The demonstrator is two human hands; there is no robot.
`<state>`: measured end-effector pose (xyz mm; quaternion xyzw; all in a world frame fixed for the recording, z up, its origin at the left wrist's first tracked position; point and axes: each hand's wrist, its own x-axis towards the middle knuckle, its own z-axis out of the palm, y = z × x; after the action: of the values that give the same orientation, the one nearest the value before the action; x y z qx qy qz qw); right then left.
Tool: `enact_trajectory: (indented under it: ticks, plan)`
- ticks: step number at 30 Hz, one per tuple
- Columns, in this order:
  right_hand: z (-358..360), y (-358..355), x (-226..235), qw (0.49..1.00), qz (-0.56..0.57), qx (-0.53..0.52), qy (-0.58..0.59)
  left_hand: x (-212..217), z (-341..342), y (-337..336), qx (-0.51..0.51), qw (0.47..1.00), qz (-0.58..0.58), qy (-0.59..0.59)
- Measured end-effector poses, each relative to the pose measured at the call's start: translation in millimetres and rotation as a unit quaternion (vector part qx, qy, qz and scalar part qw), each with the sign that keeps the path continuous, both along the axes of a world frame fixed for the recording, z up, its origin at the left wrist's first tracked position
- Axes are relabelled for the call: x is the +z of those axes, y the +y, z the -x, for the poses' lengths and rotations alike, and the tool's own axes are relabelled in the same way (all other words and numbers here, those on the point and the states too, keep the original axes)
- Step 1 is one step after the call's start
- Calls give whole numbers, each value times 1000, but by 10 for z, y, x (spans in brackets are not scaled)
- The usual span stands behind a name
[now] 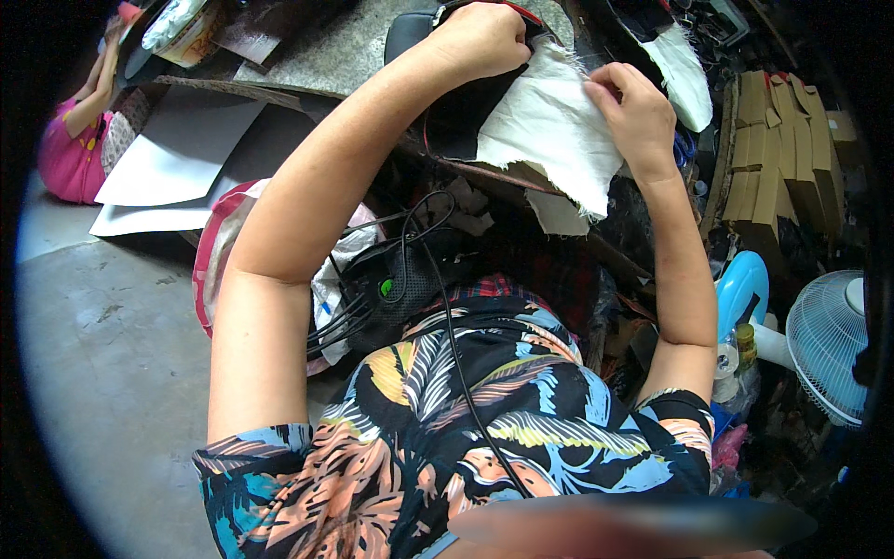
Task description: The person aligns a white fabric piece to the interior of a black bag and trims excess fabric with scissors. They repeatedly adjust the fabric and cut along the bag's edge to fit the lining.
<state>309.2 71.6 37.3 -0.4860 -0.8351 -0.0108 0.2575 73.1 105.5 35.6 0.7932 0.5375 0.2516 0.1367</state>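
left hand (480, 39): far centre of my view; closed down over the top edge of the white cloth (549, 130), knuckles up, pinning it onto a dark piece (461, 116) beneath; fingertips hidden from me
right hand (633, 116): far right; thumb and fingers pinched shut on the cloth's right edge
white cloth: frayed off-white fabric stretched between both hands, lying over the dark piece on the cluttered counter (559, 191); its lower edge hangs ragged off the near side
dark piece: black, under the cloth's left half; I cannot tell its exact shape
step in hand, my read: cloth is being pulled flat and lined up against the dark piece
doing it well, my read: hold the left hand firm as the anchor; pull evenly with the right so no wrinkle forms; grip inside the frayed margin, not on loose threads; keep the cloth edge along the dark edge
risk, my read: loose weave could tear or skew under a hard tug
second cloth (680, 70): another white scrap, far right, apart from the hands
cardboard strips (773, 140): stacked at far right
fan (829, 345): white, near right; blue fan (742, 293) just beside it
grey sheets (177, 154): far left, lying flat
other person (74, 140): pink top, far left edge, well apart
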Motion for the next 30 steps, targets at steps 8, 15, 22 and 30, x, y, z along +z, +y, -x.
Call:
enact_trajectory:
  ticks: [8, 15, 22, 30]
  plan:
    - [183, -245, 6, 995, -67, 72, 11, -10, 47, 60, -14, 1000, -5, -4]
    - [345, -298, 21, 986, -103, 129, 31, -79, -24, 66, 6, 1000, 8, 6]
    - [343, -189, 81, 996, 58, -57, -36, -98, -68, 148, -50, 998, 32, 23]
    - [302, -199, -116, 986, -68, 138, 67, -248, -127, 245, -11, 1000, -22, -3]
